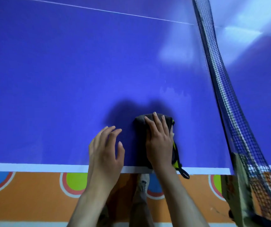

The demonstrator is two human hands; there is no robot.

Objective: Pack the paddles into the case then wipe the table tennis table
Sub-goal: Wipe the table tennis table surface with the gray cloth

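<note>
1. The case (154,126) lay on the counter (66,79) near its white edge line (33,167), with a strap (183,172) hanging over that edge. The paddles were not visible; I cannot tell if they were inside.
2. Risk: the case could slide off the edge, because part of it already passed the line and the smooth surface gives little hold.
3. Risk: the hanging strap could catch on something when the case is moved. The net (221,95), to the right of the case, was well apart from it.
4. The right hand (160,143) pressed flat on top of the case, fingers straight and spread, not curled around it.
5. The left hand (106,149) hovered just left of the case, fingers loosely bent, holding nothing.
6. Both forearms reached forward over the white edge line.
</note>
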